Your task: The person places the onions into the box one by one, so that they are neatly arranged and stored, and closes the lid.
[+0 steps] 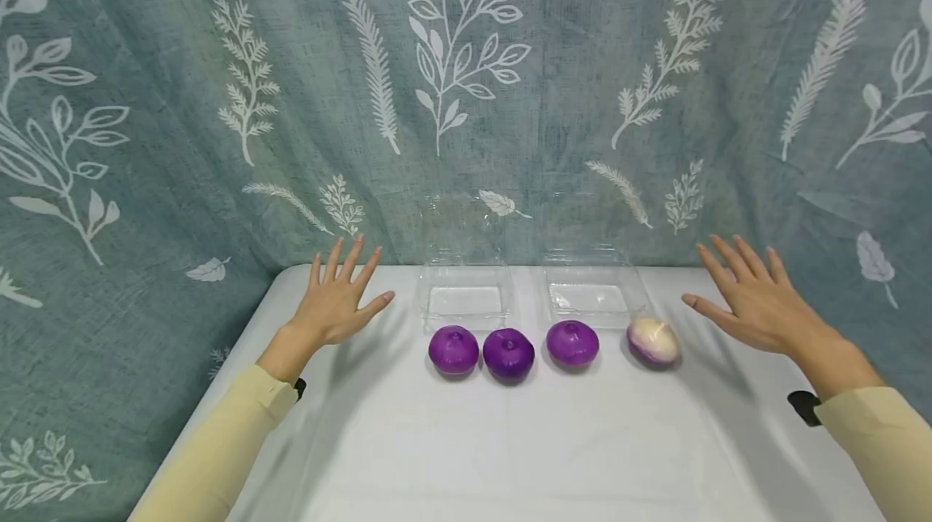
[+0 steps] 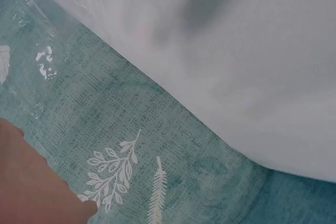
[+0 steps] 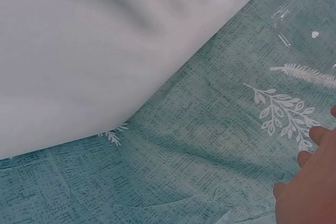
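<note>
My left hand [image 1: 331,303], fingers spread, hovers over the left side of the white table and holds nothing. On the other side, my right hand [image 1: 757,303] is likewise spread and free of any object. Between them lies a row of round vegetables: a purple onion [image 1: 454,350], a darker purple onion [image 1: 508,355], another purple onion [image 1: 573,343], and a cream-and-purple turnip-like one [image 1: 653,341], nearest my right hand. Behind the row stand two clear plastic boxes, the left box [image 1: 466,320] and the right box [image 1: 593,316], both with lids raised.
A white table [image 1: 495,449] carries everything. A teal curtain with white leaf prints [image 1: 568,85] hangs along its back and left side. In the left wrist view, the table's edge [image 2: 173,98] runs diagonally against the curtain cloth.
</note>
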`<act>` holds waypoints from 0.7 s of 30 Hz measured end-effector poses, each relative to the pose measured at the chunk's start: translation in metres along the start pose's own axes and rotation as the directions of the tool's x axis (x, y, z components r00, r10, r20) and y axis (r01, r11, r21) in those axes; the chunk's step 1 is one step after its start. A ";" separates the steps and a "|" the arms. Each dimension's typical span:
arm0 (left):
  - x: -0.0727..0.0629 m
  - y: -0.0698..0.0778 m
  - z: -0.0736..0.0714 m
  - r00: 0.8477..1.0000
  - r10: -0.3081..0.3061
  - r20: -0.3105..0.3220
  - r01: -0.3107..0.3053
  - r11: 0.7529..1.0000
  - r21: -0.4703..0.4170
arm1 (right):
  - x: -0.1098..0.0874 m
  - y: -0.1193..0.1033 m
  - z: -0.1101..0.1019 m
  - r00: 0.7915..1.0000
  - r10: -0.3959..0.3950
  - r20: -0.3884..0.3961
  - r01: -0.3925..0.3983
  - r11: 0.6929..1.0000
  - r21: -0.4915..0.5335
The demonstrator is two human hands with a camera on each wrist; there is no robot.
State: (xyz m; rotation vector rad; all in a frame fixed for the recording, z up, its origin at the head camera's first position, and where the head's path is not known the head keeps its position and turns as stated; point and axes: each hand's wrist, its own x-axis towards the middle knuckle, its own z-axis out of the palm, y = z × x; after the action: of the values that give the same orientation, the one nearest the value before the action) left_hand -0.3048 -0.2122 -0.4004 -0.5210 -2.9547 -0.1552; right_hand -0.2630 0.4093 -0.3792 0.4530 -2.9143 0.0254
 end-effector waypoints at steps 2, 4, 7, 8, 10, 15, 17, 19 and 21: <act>-0.001 0.002 0.000 1.000 -0.003 0.006 0.003 1.000 -0.028 | -0.001 -0.001 0.000 1.000 0.000 -0.002 0.000 1.000 0.004; -0.001 0.004 0.000 1.000 -0.010 0.009 0.010 0.999 -0.052 | -0.001 -0.002 -0.001 1.000 -0.001 -0.007 0.001 1.000 0.011; -0.002 0.007 -0.001 1.000 -0.013 0.004 0.013 0.995 -0.102 | -0.002 -0.003 -0.002 1.000 -0.001 -0.017 0.001 1.000 0.028; -0.002 0.008 -0.001 1.000 -0.013 0.000 0.013 0.993 -0.114 | -0.002 -0.003 -0.002 1.000 -0.001 -0.020 0.002 0.999 0.035; -0.003 0.009 -0.002 1.000 -0.013 -0.009 0.011 0.989 -0.147 | -0.003 -0.004 -0.002 1.000 -0.005 -0.023 0.006 0.999 0.045; -0.005 0.009 0.001 0.998 -0.009 -0.064 -0.007 0.968 -0.250 | -0.005 -0.010 -0.002 0.999 -0.024 -0.025 0.026 0.998 0.056; -0.005 0.009 0.003 0.996 -0.004 -0.094 -0.023 0.957 -0.290 | -0.005 -0.013 -0.002 0.999 -0.033 -0.031 0.035 0.997 0.064; -0.005 0.009 0.005 0.993 -0.001 -0.120 -0.038 0.947 -0.319 | -0.005 -0.016 -0.002 0.998 -0.039 -0.038 0.042 0.996 0.073; -0.005 0.010 0.005 0.991 0.004 -0.137 -0.051 0.940 -0.337 | -0.005 -0.019 -0.002 0.998 -0.045 -0.045 0.049 0.996 0.078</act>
State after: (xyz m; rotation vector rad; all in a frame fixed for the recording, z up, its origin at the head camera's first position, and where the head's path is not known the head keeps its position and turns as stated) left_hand -0.2967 -0.2037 -0.4055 -0.5667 -2.7964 -0.6800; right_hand -0.2518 0.3926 -0.3783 0.5273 -2.8675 0.1431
